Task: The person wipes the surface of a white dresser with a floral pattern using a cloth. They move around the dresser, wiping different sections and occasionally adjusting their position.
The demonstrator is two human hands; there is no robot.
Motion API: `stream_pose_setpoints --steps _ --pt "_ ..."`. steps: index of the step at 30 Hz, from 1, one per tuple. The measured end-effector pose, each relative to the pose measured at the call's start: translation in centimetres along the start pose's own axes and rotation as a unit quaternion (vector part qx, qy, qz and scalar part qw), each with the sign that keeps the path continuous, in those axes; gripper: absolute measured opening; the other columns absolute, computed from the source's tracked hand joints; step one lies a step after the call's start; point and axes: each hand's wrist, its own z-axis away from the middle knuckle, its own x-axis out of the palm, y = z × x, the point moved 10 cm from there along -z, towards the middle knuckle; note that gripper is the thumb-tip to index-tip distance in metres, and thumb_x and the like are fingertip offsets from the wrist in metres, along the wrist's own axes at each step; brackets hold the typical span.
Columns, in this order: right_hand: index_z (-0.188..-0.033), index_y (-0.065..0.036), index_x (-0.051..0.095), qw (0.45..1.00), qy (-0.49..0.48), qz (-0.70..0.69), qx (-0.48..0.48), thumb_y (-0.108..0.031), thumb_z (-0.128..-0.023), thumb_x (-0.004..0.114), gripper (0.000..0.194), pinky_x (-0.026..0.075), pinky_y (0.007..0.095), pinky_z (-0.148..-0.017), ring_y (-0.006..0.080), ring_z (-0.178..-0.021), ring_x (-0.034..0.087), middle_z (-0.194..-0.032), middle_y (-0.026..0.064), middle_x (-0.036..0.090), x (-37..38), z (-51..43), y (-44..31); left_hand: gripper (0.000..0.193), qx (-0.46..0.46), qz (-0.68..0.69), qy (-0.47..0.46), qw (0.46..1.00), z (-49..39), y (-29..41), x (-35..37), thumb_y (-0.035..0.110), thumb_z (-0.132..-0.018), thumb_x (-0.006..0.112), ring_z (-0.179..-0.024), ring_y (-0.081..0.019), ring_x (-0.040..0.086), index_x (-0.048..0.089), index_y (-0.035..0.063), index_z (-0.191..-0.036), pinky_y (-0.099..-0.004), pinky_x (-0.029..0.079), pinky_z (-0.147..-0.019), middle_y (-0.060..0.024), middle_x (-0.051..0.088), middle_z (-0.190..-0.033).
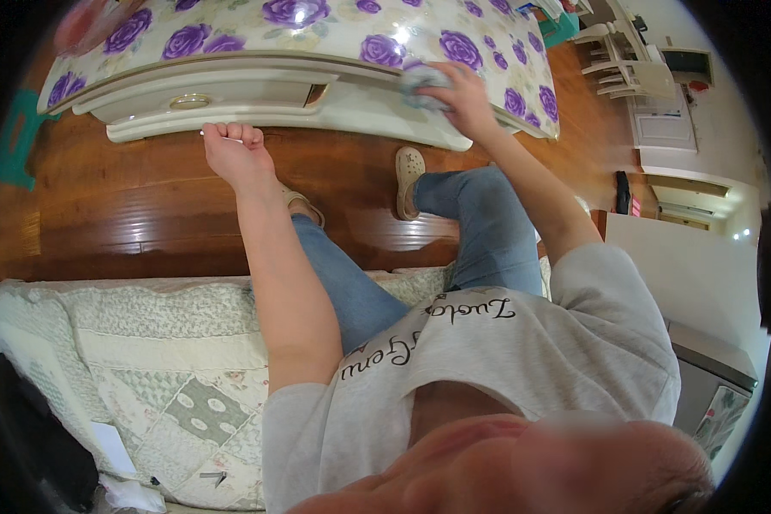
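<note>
A low white table (385, 122) with a drawer and a purple-rose tabletop cover (257, 32) stands before me. My right hand (466, 96) grips a crumpled, pale grey-blue cloth (427, 87) at the table's front edge, right of the drawer. The cloth looks slightly blurred. My left hand (238, 151) is closed in front of the drawer (231, 99), below its oval handle; a small white thing, too hidden to name, shows between its fingers.
A green plastic stool (18, 141) stands at the left, another green stool (559, 29) beyond the table's right end. Behind me is a sofa with a patchwork quilt (167, 340). My feet in beige clogs rest on the wooden floor (167, 212). White chairs (649, 77) stand at far right.
</note>
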Motion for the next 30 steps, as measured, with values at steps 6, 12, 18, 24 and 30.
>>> stream_pose_setpoints --steps 6,12,18,24,30 --pt "-0.116 -0.017 0.066 0.921 0.135 0.013 0.365 -0.026 -0.076 0.074 0.042 0.046 0.0476 -0.091 0.0419 -0.108 0.054 -0.118 0.0236 0.057 -3.6 11.0 14.0 0.03 -0.019 -0.032 0.016 0.999 1.0 -1.9 0.9 0.018 -0.094 0.042 -0.05 -0.0098 0.02 0.028 0.0165 -0.067 -0.0262 0.018 -0.047 0.0048 0.022 -0.057" --pt "-0.115 -0.016 0.067 0.962 0.158 0.049 0.218 -0.044 -0.083 0.067 0.043 0.05 0.0452 -0.079 0.0366 -0.096 0.06 -0.104 0.0196 0.062 1.0 -1.8 8.5 0.031 -0.032 -0.045 0.012 0.998 1.0 -3.2 1.6 0.02 -0.094 0.045 -0.049 -0.0098 0.019 0.029 0.0162 -0.068 -0.0264 0.019 -0.047 0.0044 0.023 -0.058" --pt "-0.117 -0.027 0.066 0.98 0.161 -0.027 0.114 -0.049 -0.083 0.062 0.04 0.046 0.0494 -0.084 0.0344 -0.107 0.056 -0.118 0.0122 0.06 4.2 -19.0 -3.5 0.035 -0.034 -0.066 0.01 0.997 0.1 -3.3 0.7 0.024 -0.097 0.047 -0.048 -0.0097 0.02 0.03 0.0162 -0.067 -0.0264 0.02 -0.047 0.0043 0.023 -0.057" --pt "-0.119 -0.028 0.065 0.987 0.09 -0.084 0.106 -0.055 -0.083 0.056 0.045 0.046 0.0484 -0.088 0.0344 -0.11 0.054 -0.119 0.0117 0.06 4.7 -22.6 -2.8 0.037 -0.035 -0.108 0.03 0.993 -0.3 -3.2 0.0 0.027 -0.099 0.046 -0.05 -0.0109 0.02 0.031 0.0158 -0.067 -0.0273 0.02 -0.048 0.0032 0.023 -0.057" --pt "-0.099 -0.007 0.069 0.961 0.048 -0.05 0.267 -0.035 -0.083 0.059 0.034 0.05 0.0446 -0.081 0.033 -0.098 0.061 -0.101 0.0164 0.067 4.4 -14.0 13.9 0.036 -0.011 -0.123 0.048 0.991 -0.1 -2.6 0.1 0.027 -0.099 0.045 -0.05 -0.0112 0.021 0.031 0.0154 -0.068 -0.0279 0.021 -0.049 0.0027 0.024 -0.058"
